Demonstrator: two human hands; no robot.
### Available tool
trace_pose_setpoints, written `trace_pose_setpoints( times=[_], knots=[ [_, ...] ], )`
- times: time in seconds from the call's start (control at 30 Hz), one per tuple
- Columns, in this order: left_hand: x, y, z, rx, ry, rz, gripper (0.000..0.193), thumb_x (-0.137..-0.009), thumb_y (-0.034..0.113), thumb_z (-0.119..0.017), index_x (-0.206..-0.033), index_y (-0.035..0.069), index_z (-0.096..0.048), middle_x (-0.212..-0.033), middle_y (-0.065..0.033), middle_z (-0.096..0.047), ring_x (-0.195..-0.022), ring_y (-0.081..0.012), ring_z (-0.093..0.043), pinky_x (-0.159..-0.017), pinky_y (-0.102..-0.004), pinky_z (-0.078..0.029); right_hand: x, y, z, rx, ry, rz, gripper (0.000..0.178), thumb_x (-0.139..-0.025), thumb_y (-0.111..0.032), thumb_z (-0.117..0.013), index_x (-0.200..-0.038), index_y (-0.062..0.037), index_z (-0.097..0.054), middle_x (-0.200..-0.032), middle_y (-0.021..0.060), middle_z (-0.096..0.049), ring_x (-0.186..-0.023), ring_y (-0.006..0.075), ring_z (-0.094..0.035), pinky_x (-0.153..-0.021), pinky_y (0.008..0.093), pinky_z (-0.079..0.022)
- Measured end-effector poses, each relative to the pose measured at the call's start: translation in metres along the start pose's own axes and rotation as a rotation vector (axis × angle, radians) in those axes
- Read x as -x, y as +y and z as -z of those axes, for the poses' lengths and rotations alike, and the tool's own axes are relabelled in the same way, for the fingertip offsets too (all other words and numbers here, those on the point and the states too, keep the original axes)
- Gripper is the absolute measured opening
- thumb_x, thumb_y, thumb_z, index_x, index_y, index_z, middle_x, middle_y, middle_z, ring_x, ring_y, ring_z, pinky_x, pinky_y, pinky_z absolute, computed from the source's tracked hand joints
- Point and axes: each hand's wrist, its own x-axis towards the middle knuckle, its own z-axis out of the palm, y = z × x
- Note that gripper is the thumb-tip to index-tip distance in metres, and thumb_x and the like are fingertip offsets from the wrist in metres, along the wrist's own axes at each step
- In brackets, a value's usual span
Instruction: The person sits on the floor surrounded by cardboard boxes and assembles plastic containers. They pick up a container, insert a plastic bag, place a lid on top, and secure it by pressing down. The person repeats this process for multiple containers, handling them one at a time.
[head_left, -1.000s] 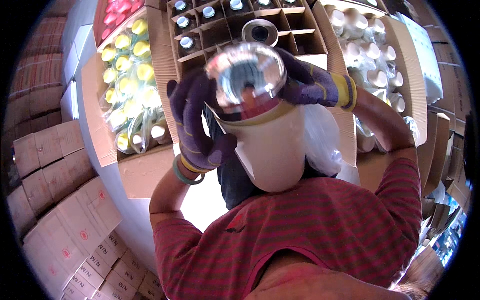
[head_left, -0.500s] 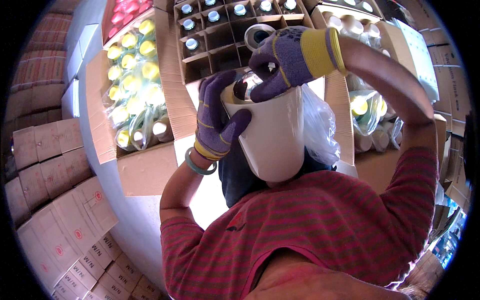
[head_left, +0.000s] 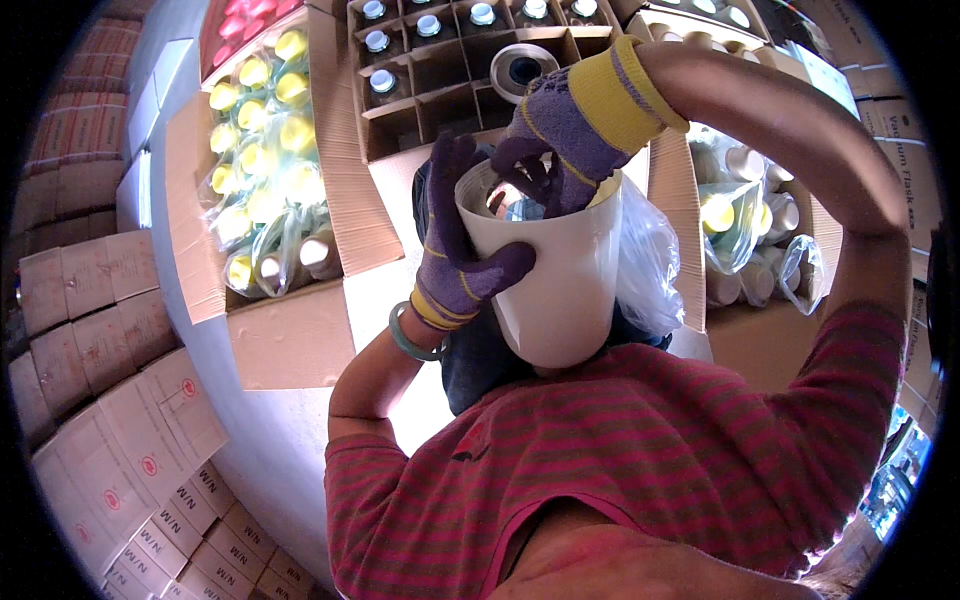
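A tall white cylinder point(head_left: 558, 285), like a flask casing, leans with its mouth up and away from me between my legs. My left hand point(head_left: 455, 250), in a purple glove with yellow edging, clasps its left side, the thumb across the front and the fingers up along the rim. My right hand point(head_left: 568, 130), gloved alike, reaches over the far rim with fingers bent down into the mouth. Inside the mouth a shiny, mirror-like piece point(head_left: 522, 206) shows next to these fingers. What the fingertips touch there is hidden.
Ahead stands a divided carton point(head_left: 420, 130) with blue-white-capped bottles and a pale ring-shaped roll point(head_left: 524, 70) on it. An open carton point(head_left: 200, 250) of yellow-capped bottles is at left, another carton point(head_left: 690, 240) at right. Clear plastic point(head_left: 650, 260) hangs beside the cylinder. Stacked boxes point(head_left: 130, 450) line the left.
The cylinder and my left hand have shifted slightly right. My right wrist has turned and my elbow swung outward, with the fingers now farther right in the mouth; more of the opening shows.
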Motion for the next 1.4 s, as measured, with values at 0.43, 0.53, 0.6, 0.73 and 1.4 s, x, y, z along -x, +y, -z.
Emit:
trace_pose_setpoints(
  times=[0.43,0.53,0.6,0.73,1.4],
  knots=[
    [0.002,0.007,-0.014,-0.034,-0.065,-0.044,0.119,-0.067,0.016,-0.084,-0.152,0.006,-0.001,-0.144,-0.0189,-0.037,-0.132,-0.0293,-0.041,-0.107,-0.0414,-0.036,-0.002,0.028,-0.025,0.01,0.034,0.216,0.05,-0.071,-0.027,-0.083,-0.113,-0.0092,-0.064,-0.104,0.0089,-0.067,-0.09,0.0231,-0.066,-0.078,0.0331,-0.054],
    [0.001,0.011,-0.018,-0.112,-0.112,-0.085,0.12,-0.067,0.016,-0.085,-0.152,0.006,-0.001,-0.143,-0.02,-0.038,-0.131,-0.0298,-0.041,-0.108,-0.0422,-0.036,-0.003,0.03,-0.032,-0.103,-0.019,0.151,0.053,-0.071,-0.027,-0.082,-0.116,-0.0101,-0.061,-0.104,0.009,-0.067,-0.091,0.0236,-0.066,-0.079,0.0335,-0.054],
    [0.002,0.009,-0.022,-0.199,-0.106,-0.142,0.123,-0.065,0.016,-0.086,-0.152,0.006,0.001,-0.141,-0.0199,-0.038,-0.13,-0.031,-0.042,-0.108,-0.043,-0.034,-0.001,0.028,-0.037,-0.188,-0.025,0.078,0.055,-0.071,-0.027,-0.082,-0.118,-0.0108,-0.06,-0.104,0.009,-0.067,-0.091,0.024,-0.066,-0.079,0.0338,-0.054],
    [0.011,0.0,-0.042,-0.052,-0.081,-0.099,0.127,-0.061,0.019,-0.088,-0.151,0.005,0.001,-0.143,-0.0206,-0.034,-0.132,-0.0328,-0.039,-0.11,-0.0454,-0.031,0.007,0.017,-0.046,-0.394,-0.033,-0.068,0.059,-0.071,-0.027,-0.081,-0.122,-0.0121,-0.056,-0.104,0.009,-0.066,-0.093,0.0247,-0.066,-0.079,0.0344,-0.054],
    [0.015,-0.017,-0.073,-0.485,-0.083,-0.259,0.12,-0.062,0.038,-0.086,-0.148,-0.002,-0.013,-0.147,-0.0298,-0.024,-0.135,-0.0467,-0.029,-0.11,-0.0523,-0.028,0.021,0.021,-0.083,-0.012,-0.118,-0.243,0.039,-0.072,-0.032,-0.078,-0.103,-0.0123,-0.064,-0.092,0.0063,-0.068,-0.084,0.0201,-0.064,-0.074,0.0323,-0.051]
  ],
)
